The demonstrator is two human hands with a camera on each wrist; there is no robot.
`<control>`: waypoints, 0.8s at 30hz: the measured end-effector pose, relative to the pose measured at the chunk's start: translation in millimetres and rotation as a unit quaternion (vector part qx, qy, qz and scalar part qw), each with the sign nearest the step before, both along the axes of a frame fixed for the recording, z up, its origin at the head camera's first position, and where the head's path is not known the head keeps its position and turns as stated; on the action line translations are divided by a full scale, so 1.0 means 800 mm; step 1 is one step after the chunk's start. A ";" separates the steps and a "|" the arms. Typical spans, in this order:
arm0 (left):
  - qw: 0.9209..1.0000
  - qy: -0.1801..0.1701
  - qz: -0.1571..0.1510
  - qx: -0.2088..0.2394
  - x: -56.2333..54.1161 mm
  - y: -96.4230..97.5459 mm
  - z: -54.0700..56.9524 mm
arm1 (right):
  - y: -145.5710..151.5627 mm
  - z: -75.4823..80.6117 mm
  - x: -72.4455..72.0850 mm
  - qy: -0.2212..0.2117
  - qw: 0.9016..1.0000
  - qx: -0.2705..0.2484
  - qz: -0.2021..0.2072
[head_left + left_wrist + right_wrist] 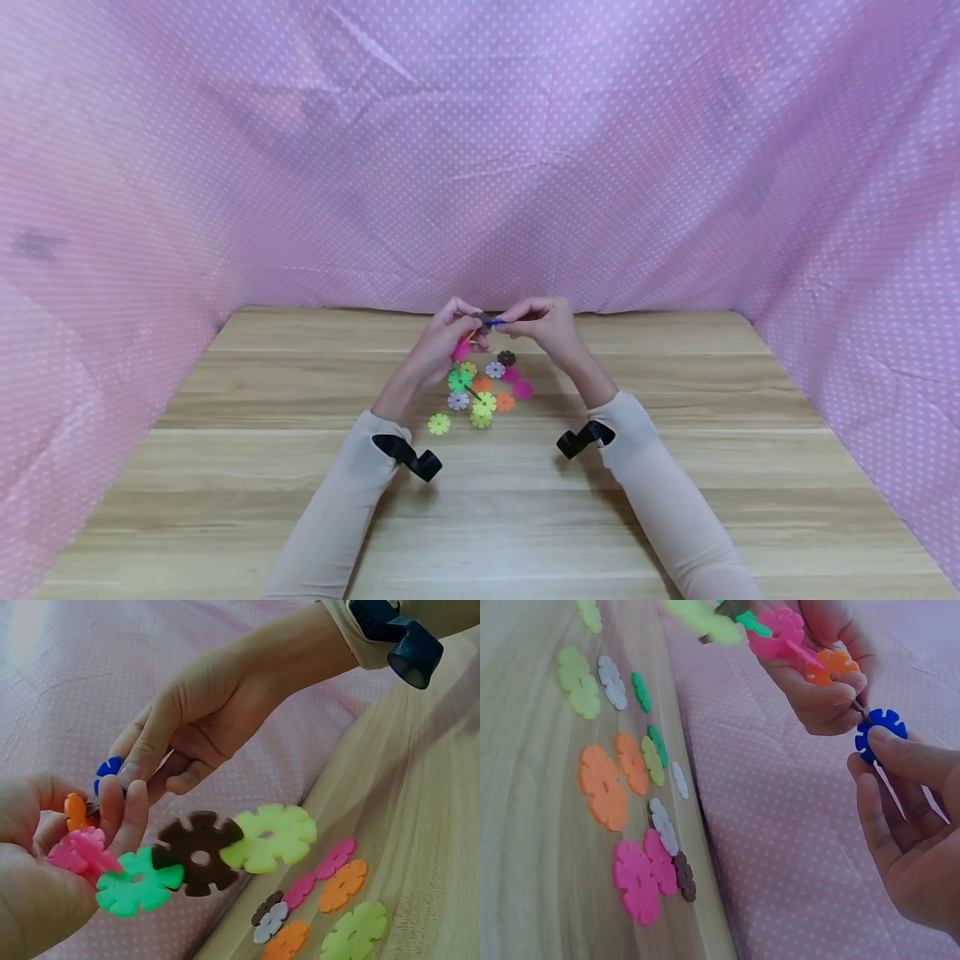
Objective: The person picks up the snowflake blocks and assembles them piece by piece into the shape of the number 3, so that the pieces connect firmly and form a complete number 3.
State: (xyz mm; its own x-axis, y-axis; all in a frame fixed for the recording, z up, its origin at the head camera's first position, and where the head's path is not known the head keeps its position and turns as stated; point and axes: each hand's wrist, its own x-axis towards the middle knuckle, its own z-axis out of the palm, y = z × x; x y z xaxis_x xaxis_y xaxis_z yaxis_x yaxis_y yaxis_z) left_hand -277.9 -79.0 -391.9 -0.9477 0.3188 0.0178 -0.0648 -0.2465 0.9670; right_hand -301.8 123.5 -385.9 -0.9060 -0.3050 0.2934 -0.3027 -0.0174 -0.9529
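1 blue disc pinched by right hand; dark disc at its edge; linked discs gripped by left hand.

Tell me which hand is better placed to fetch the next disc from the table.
Likely the right hand: it pinches just the blue disc, while the left hand holds the chain of joined discs.

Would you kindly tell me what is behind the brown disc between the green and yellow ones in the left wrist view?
Pink dotted cloth shows around much of the brown disc and through its hole; whatever its solid part covers cannot be seen.
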 end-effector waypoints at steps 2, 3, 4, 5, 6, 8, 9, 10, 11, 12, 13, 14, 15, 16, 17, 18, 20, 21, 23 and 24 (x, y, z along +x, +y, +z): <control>1.000 0.000 -0.004 -0.004 0.000 -0.001 0.000 | 0.001 0.000 0.000 -0.003 1.000 0.000 0.002; 1.000 0.002 -0.005 -0.006 0.001 -0.001 -0.001 | 0.001 0.001 0.000 -0.004 1.000 0.001 0.002; 1.000 0.003 -0.005 -0.009 0.001 -0.001 -0.001 | 0.001 0.001 0.001 -0.003 1.000 0.003 0.000; 1.000 0.005 -0.004 -0.011 0.001 -0.001 -0.001 | 0.001 0.001 0.001 -0.001 1.000 0.004 -0.001; 1.000 0.008 -0.003 -0.011 0.001 -0.001 -0.002 | 0.000 0.001 0.002 0.002 1.000 0.003 -0.003; 1.000 0.009 0.002 -0.011 0.000 0.000 -0.002 | -0.001 -0.001 0.001 0.007 1.000 -0.003 -0.002; 1.000 0.008 0.005 -0.012 0.000 0.000 -0.003 | -0.002 -0.002 0.001 0.008 1.000 -0.008 0.001; 1.000 0.007 0.008 -0.014 0.000 0.000 -0.003 | -0.003 -0.002 0.001 0.009 1.000 -0.010 0.003; 1.000 0.005 0.012 -0.017 -0.001 -0.001 -0.003 | -0.004 -0.003 0.001 0.009 1.000 -0.011 0.006; 1.000 0.002 0.015 -0.020 -0.001 -0.001 -0.003 | -0.004 -0.004 0.001 0.007 1.000 -0.010 0.009; 0.999 -0.002 0.019 -0.026 -0.001 -0.002 -0.004 | -0.004 -0.005 0.001 0.004 1.000 -0.006 0.012; 0.999 -0.006 0.020 -0.030 -0.002 -0.002 -0.004 | -0.004 -0.005 0.001 0.000 1.000 0.000 0.013; 0.999 -0.008 0.021 -0.035 -0.003 -0.003 -0.005 | -0.003 -0.005 0.002 -0.004 1.000 0.012 0.013; 0.999 -0.011 0.021 -0.041 -0.003 -0.004 -0.005 | -0.002 -0.005 0.003 -0.008 1.000 0.024 0.013; 0.999 -0.014 0.021 -0.045 -0.004 -0.006 -0.006 | -0.001 -0.004 0.003 -0.013 0.999 0.035 0.014; 0.999 -0.015 0.021 -0.048 -0.004 -0.007 -0.007 | 0.001 -0.003 0.003 -0.018 0.999 0.046 0.016; 0.998 -0.016 0.024 -0.050 -0.006 -0.012 -0.007 | 0.005 0.000 0.003 -0.025 0.997 0.066 0.021; 0.998 -0.016 0.029 -0.050 -0.006 -0.015 -0.006 | 0.007 0.003 0.002 -0.028 0.996 0.077 0.024; 0.998 -0.017 0.040 -0.048 -0.007 -0.023 -0.004 | 0.012 0.007 0.000 -0.034 0.994 0.095 0.028; 0.998 -0.018 0.045 -0.043 -0.007 -0.027 -0.003 | 0.014 0.010 -0.002 -0.037 0.993 0.107 0.030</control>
State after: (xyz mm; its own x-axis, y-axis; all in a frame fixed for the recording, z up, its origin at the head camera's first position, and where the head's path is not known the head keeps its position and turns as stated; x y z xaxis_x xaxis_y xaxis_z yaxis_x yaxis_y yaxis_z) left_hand -283.8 -100.4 -394.4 -0.9721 0.2309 -0.0406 -0.0813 -0.1694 0.9822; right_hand -303.1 134.7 -377.9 -0.9011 -0.4068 0.1500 -0.2368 0.1718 -0.9562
